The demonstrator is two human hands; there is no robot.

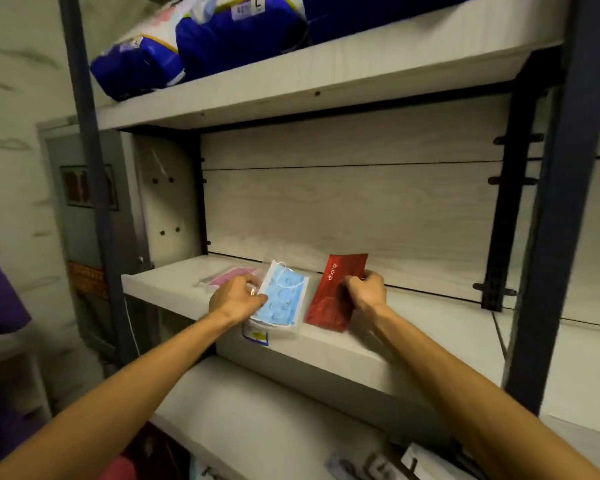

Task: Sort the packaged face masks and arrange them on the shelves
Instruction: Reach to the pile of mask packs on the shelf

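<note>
Gripping red mask pack (336,292) in right hand (366,289) | left hand (236,297) pinching blue mask pack (281,294) | light, slippery film — hold edges

Not much to report on the person really: both forearms are bare right down to the hands, left (237,298) and right (367,289), no sleeves showing in the shot. No watch, rings or gloves that I can make out either.
</note>
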